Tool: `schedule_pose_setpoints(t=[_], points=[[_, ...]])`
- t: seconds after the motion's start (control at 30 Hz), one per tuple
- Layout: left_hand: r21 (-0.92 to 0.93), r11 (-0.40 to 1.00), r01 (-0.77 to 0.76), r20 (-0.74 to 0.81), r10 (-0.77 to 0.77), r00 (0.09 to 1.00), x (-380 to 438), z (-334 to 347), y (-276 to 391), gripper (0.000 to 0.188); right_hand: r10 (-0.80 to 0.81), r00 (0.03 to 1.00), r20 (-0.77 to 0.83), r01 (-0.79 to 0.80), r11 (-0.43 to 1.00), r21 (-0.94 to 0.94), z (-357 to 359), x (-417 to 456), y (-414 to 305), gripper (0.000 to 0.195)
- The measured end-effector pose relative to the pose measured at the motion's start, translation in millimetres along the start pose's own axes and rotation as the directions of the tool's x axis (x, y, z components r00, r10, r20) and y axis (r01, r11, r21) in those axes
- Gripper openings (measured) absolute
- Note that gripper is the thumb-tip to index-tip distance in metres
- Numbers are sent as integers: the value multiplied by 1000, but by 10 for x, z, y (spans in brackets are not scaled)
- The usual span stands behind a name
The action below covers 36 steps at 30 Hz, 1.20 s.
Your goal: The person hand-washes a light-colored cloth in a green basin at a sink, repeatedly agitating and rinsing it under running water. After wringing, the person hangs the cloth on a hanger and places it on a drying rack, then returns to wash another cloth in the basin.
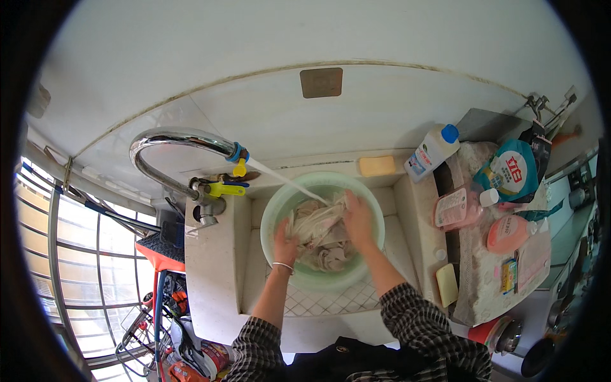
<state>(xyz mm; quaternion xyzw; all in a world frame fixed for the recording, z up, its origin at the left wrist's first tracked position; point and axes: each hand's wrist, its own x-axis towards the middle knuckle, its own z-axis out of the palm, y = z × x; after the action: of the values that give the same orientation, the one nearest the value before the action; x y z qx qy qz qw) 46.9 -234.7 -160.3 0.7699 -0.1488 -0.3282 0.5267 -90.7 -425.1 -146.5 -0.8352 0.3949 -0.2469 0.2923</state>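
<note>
A pale green plastic basin (324,285) stands in the sink (401,243), with water and a wet, whitish cloth (317,222) in it. My left hand (285,244), a bangle at its wrist, holds the cloth's left side; some of its fingers are blurred. On the right side my right hand (358,220) grips bunched fabric, its fingertips partly hidden. Between the two hands the cloth is spread in folds, and another crumpled part lies lower in the water. From the curved chrome faucet (184,133), a water stream (286,181) runs onto the cloth near my right hand.
A yellow soap bar or sponge (377,166) lies on the sink's back ledge. At right stand a white blue-capped bottle (432,153), a pink liquid bottle (458,207) and a teal detergent pouch (508,169). A pale soap bar (447,285) rests by the right rim. Brushes (226,188) lie beside the faucet.
</note>
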Motion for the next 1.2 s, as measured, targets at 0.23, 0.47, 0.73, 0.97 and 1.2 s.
schedule_pose_setpoints(t=[0.23, 0.47, 0.73, 0.97, 1.2], points=[[-687, 504, 523, 479, -226, 848, 57, 295, 329, 56, -55, 902, 429, -83, 952, 296, -42, -427, -719, 27], [-451, 866, 217, 455, 14, 890, -86, 376, 130, 53, 16, 993, 120, -9, 998, -54, 377, -452, -555, 33], [-652, 714, 256, 357, -9, 934, -282, 157, 435, 56, 171, 985, -21, -168, 980, 103, 83, 117, -90, 31], [-665, 427, 613, 568, -243, 786, -74, 255, 70, 60, -168, 970, 174, 67, 877, 476, -75, -747, -1023, 21], [-683, 585, 438, 363, -249, 898, -173, 379, -293, 55, 107, 985, 134, -126, 982, 144, 509, -539, -725, 33]])
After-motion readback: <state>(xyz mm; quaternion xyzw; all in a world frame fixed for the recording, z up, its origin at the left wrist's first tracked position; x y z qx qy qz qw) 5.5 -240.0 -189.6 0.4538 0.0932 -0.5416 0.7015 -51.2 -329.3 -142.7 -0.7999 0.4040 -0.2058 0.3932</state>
